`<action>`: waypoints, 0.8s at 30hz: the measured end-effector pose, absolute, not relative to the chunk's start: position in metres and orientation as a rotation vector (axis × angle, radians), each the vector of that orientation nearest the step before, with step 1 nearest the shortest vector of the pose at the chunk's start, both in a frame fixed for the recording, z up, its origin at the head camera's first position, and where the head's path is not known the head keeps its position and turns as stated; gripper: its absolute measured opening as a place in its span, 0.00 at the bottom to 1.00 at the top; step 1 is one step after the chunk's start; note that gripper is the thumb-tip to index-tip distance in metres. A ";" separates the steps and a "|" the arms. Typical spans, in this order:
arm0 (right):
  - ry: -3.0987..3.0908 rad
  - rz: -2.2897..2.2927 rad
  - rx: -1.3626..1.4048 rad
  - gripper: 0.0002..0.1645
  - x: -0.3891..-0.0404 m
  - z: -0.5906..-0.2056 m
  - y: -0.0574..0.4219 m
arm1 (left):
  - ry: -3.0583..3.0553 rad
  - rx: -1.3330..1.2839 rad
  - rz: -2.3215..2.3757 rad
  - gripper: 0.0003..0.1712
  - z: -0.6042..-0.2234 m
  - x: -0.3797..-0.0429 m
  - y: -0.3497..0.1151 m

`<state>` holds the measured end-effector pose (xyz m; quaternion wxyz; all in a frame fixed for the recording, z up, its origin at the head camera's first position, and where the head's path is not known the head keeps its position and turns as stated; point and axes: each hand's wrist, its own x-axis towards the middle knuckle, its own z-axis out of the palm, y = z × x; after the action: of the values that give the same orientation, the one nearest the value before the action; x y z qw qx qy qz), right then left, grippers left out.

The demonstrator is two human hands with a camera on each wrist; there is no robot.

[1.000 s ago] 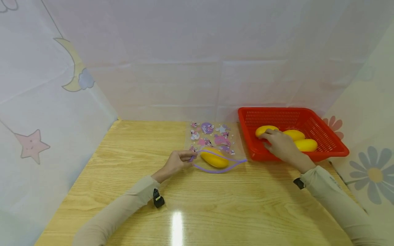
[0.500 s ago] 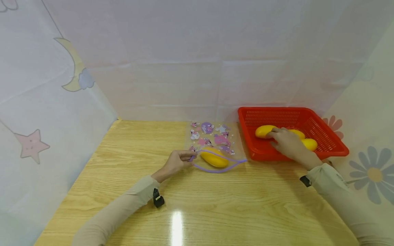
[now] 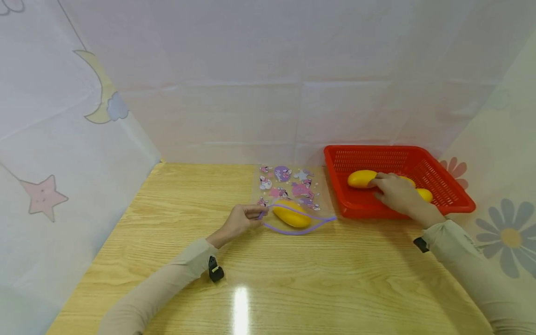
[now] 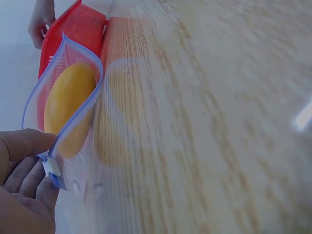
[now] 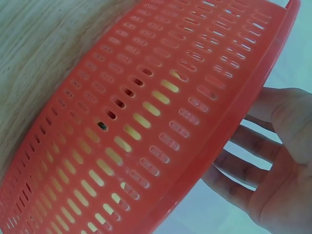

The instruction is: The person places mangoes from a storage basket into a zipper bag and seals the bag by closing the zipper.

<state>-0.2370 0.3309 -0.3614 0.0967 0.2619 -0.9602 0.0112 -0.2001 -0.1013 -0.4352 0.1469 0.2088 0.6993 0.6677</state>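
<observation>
Clear plastic bag (image 3: 300, 190), centre of frame: we're pinching its edge with left hand (image 3: 237, 221), apparently propping mouth wide around yellow fruit (image 3: 291, 215); right hand (image 3: 395, 191) is hanging over red basket (image 3: 356, 212), frame right, grip hidden.

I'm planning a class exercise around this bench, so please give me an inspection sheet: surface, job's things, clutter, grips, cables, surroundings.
Surface: wood-grain table; bright glare near the person.
Job's things: clear printed bag, mouth open, one yellow fruit inside; red basket right of it, with at least three more yellow fruits.
Clutter: nothing seen.
Left grip: pinches the bag's mouth edge.
Right grip: above fruit in the basket; whether it holds any cannot be told.
Cables: nothing seen.
Surroundings: pale sheets behind and at both sides, printed with star, moon and flowers.
</observation>
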 end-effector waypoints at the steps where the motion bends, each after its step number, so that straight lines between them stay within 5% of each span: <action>1: -2.854 0.030 0.779 0.16 -0.237 -0.362 0.332 | 2.011 0.600 1.921 0.22 -0.435 -0.200 -0.101; 24: -2.989 0.074 0.831 0.16 -0.243 -0.358 0.353 | 2.007 0.580 1.928 0.21 -0.434 -0.200 -0.101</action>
<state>-0.2435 0.3529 -0.3583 0.0194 0.2677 -0.9630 0.0240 -0.1997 -0.1009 -0.4340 0.1489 0.2017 0.6982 0.6706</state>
